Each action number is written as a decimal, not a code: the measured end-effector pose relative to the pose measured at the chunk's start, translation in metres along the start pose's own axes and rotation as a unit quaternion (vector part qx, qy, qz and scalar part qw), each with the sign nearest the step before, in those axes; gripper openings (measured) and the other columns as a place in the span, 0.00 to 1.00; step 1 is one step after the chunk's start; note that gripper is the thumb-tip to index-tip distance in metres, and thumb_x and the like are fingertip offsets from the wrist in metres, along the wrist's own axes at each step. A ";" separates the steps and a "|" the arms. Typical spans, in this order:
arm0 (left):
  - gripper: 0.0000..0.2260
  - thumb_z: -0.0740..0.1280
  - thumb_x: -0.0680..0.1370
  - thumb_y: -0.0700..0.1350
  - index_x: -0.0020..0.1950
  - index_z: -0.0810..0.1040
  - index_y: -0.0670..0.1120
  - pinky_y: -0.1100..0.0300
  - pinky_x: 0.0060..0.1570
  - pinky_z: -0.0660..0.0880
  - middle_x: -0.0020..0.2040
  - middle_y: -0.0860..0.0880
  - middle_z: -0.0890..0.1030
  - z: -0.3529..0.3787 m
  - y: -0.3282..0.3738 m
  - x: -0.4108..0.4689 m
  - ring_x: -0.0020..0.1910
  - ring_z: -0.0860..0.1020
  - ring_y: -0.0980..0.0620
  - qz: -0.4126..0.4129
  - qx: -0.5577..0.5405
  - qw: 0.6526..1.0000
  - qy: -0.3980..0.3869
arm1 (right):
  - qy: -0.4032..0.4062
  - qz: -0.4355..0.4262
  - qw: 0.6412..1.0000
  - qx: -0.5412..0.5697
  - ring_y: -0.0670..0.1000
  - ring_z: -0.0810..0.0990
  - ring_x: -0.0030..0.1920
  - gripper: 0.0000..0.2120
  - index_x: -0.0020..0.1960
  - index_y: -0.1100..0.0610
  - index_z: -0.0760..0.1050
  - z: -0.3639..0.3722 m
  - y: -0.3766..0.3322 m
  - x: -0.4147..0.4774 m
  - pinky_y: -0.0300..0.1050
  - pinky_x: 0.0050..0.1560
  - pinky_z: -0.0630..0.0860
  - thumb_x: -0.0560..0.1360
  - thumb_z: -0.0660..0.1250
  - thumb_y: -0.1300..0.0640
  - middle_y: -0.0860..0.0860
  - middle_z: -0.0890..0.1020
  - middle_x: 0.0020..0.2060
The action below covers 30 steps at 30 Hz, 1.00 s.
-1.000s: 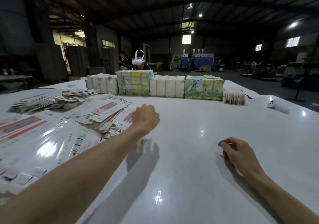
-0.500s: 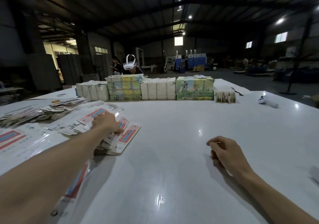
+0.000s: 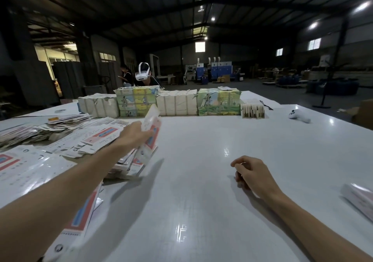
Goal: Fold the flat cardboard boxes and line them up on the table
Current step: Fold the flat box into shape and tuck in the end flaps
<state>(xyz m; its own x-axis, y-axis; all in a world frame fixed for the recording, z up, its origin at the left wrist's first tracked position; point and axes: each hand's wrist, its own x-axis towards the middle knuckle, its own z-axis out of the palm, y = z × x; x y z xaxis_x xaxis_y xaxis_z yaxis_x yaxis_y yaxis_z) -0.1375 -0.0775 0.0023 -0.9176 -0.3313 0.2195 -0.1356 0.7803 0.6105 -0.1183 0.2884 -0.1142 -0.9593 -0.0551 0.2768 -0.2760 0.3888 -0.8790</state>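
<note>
A spread pile of flat white cardboard boxes (image 3: 101, 138) with red and blue print covers the left of the white table (image 3: 201, 181). My left hand (image 3: 135, 133) grips one flat box (image 3: 151, 132) and holds it tilted up on edge above the pile's right end. My right hand (image 3: 251, 174) hovers low over the table at centre right, its fingers loosely curled and holding nothing. Another pale box (image 3: 361, 199) lies at the right edge, blurred.
Bundled stacks of printed and plain packs (image 3: 177, 104) form a row across the far side, with a small bundle (image 3: 253, 110) at its right end. A white controller (image 3: 298, 115) lies far right. Two people stand behind the row; one (image 3: 144, 78) wears a white headset.
My left hand has pulled one flat box off the pile and lifted it up and to the right. My right hand has stayed low over the table.
</note>
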 end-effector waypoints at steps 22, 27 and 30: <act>0.29 0.73 0.74 0.42 0.71 0.66 0.54 0.42 0.51 0.84 0.58 0.42 0.87 0.138 0.054 -0.159 0.56 0.86 0.39 -0.113 -0.530 0.730 -0.417 | 0.082 -0.163 0.980 -0.078 0.47 0.82 0.49 0.13 0.69 0.50 0.73 0.004 -0.024 -0.017 0.37 0.47 0.82 0.85 0.65 0.54 0.47 0.79 0.50; 0.23 0.73 0.77 0.52 0.69 0.70 0.51 0.47 0.45 0.85 0.54 0.42 0.87 0.138 0.054 -0.159 0.51 0.88 0.40 -0.075 -0.500 0.766 -0.396 | 0.068 -0.198 0.966 -0.155 0.46 0.76 0.58 0.11 0.64 0.53 0.80 0.008 -0.029 -0.015 0.36 0.52 0.79 0.85 0.66 0.52 0.50 0.73 0.58; 0.24 0.67 0.81 0.62 0.67 0.75 0.44 0.43 0.55 0.83 0.50 0.40 0.86 0.139 0.060 -0.159 0.43 0.87 0.42 -0.055 -0.537 0.748 -0.385 | 0.031 -0.187 0.969 -0.160 0.48 0.73 0.65 0.11 0.62 0.54 0.83 0.004 -0.030 -0.015 0.43 0.61 0.76 0.84 0.67 0.52 0.51 0.72 0.61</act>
<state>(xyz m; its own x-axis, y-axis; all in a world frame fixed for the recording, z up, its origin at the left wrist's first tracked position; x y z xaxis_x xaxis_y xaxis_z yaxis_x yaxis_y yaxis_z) -0.0515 0.0952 -0.1019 -0.9220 0.3651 -0.1288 -0.2281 -0.2436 0.9427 -0.0955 0.2738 -0.0941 -0.7882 -0.1952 0.5837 -0.5608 0.6184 -0.5505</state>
